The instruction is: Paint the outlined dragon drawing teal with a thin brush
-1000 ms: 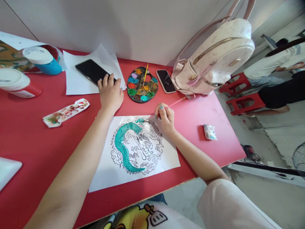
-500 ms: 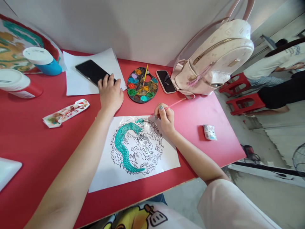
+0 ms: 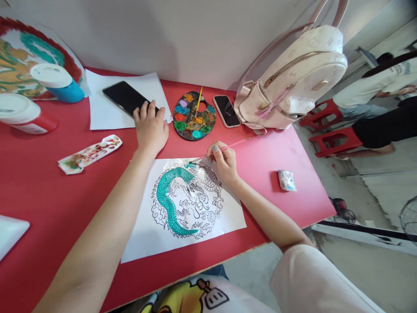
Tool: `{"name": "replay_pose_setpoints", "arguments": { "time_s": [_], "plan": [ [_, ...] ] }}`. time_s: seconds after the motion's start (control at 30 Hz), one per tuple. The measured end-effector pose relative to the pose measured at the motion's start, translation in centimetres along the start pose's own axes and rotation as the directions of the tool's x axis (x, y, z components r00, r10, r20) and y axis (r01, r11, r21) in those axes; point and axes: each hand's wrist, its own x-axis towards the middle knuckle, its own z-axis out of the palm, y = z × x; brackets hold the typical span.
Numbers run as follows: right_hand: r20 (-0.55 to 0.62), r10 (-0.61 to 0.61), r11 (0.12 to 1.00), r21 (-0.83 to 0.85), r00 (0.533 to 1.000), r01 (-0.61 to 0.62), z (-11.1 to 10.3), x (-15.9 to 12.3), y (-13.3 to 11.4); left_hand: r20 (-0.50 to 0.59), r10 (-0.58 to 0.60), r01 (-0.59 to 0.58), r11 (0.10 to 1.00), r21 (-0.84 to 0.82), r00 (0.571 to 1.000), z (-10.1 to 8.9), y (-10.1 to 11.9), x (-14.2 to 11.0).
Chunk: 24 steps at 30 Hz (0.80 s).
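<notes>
Pink paintbrush (image 3: 228,147) sits pinched in the closed right hand (image 3: 223,161); the loosely spread left hand (image 3: 150,128) touches the far-left black phone (image 3: 125,98).

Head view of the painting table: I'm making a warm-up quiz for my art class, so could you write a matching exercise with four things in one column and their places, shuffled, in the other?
Things
1. pink brush
2. larger phone
3. yellow brush
4. backpack

Places
A. lying on the palette
B. just right of the smaller phone
C. held in the right hand
D. partly under the left hand

Right pairs: 1-C, 2-D, 3-A, 4-B
</notes>
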Motion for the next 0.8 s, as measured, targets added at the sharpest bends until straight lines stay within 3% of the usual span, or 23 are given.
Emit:
{"name": "replay_pose_setpoints", "arguments": {
  "time_s": [0.5, 0.8],
  "plan": [
    [-0.087, 0.024, 0.999, -0.023, 0.996, -0.026, -0.06, -0.07, 0.14, 0.002, -0.005, 0.005, 1.000, -0.003, 1.000, -0.11, 0.07, -0.07],
    [-0.032, 0.007, 1.000, 0.012, 0.999, -0.007, 0.08, -0.04, -0.02, 0.018, -0.010, 0.010, 1.000, -0.018, 1.000, -0.41, 0.30, -0.08]
  ]
}}
